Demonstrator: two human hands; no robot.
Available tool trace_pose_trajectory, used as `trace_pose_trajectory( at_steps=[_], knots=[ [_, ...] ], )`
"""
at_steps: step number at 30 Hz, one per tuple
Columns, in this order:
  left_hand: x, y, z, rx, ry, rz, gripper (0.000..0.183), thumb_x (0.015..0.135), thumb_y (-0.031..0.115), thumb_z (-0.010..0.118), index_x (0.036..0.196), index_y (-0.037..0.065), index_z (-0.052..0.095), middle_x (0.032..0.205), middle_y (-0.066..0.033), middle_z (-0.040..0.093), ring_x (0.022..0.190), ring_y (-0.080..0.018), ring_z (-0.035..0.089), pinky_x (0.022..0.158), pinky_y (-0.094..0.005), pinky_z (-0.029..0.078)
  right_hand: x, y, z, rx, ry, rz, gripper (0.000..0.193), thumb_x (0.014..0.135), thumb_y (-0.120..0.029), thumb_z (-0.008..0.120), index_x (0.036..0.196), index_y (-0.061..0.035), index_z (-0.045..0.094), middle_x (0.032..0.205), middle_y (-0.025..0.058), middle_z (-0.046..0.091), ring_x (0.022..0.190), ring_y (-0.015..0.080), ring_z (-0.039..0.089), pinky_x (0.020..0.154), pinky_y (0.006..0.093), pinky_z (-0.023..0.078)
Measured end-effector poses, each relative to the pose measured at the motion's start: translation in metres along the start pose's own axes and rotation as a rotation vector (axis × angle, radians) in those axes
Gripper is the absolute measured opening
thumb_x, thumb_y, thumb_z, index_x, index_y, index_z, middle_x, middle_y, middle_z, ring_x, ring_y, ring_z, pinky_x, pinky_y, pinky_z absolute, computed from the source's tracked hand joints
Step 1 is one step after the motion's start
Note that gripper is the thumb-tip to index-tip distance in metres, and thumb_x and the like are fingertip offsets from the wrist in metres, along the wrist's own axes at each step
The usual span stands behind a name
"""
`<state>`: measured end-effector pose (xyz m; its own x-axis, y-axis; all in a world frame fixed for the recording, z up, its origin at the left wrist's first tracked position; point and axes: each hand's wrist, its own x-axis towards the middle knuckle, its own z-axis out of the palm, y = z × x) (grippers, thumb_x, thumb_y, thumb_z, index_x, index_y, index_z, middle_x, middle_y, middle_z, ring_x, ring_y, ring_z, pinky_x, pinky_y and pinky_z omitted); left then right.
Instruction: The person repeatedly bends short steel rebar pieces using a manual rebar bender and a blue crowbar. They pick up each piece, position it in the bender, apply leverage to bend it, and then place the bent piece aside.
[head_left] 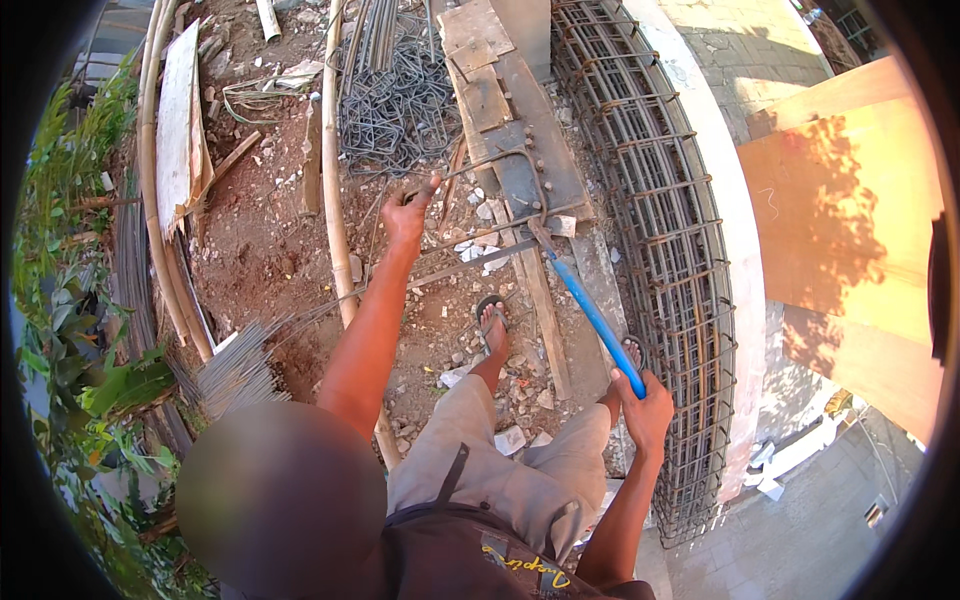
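Observation:
My left hand (408, 212) is closed round a thin steel rod (478, 163) beside a wooden bending bench (552, 150). The rod runs over the dark plate (516, 178) on the bench and turns a corner toward me at its far end. In my right hand (646, 408) is the lower end of a blue-handled rebar bending bar (592, 308). The bar slants up and left, and its bare metal head meets the rod at the bench's near end. Exactly how the head grips the rod is too small to tell.
A long rebar cage (672, 190) lies to the right, along a pale wall edge (735, 270). Beyond the bench sits a heap of bent steel stirrups (398, 115). Bamboo poles (338, 200), a bundle of thin rods (240, 372) and broken stones lie on the left and underfoot.

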<state>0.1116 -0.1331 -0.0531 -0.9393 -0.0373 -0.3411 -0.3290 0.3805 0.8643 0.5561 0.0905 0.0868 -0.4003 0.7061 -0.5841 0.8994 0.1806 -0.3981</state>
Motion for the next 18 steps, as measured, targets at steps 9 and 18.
trace_pose_trajectory(
  at_steps=[9,18],
  knots=[
    [-0.005,0.003,0.006,0.07,0.039,-0.084,0.056,0.078,0.057,0.096,0.092,0.007,0.073,0.075,0.0045,0.055,0.065,-0.009,0.047,0.058,-0.0298,0.036,0.079,0.047,-0.018,0.359,-1.04,0.106,0.039,0.101,-0.03,0.08,0.077,-0.007,0.06,0.058,-0.0005,0.055,0.047,0.009,0.053,0.045,0.0289,0.041],
    [-0.002,-0.002,0.018,0.014,0.074,-0.098,0.043,0.092,0.051,0.087,0.09,0.016,0.061,0.063,0.0127,0.038,0.048,-0.0016,0.031,0.045,-0.0253,0.021,0.09,0.073,0.03,0.519,-1.204,0.203,0.045,0.104,-0.033,0.078,0.072,-0.0049,0.063,0.059,-0.0032,0.055,0.05,0.0068,0.049,0.046,0.0275,0.038]
  ],
)
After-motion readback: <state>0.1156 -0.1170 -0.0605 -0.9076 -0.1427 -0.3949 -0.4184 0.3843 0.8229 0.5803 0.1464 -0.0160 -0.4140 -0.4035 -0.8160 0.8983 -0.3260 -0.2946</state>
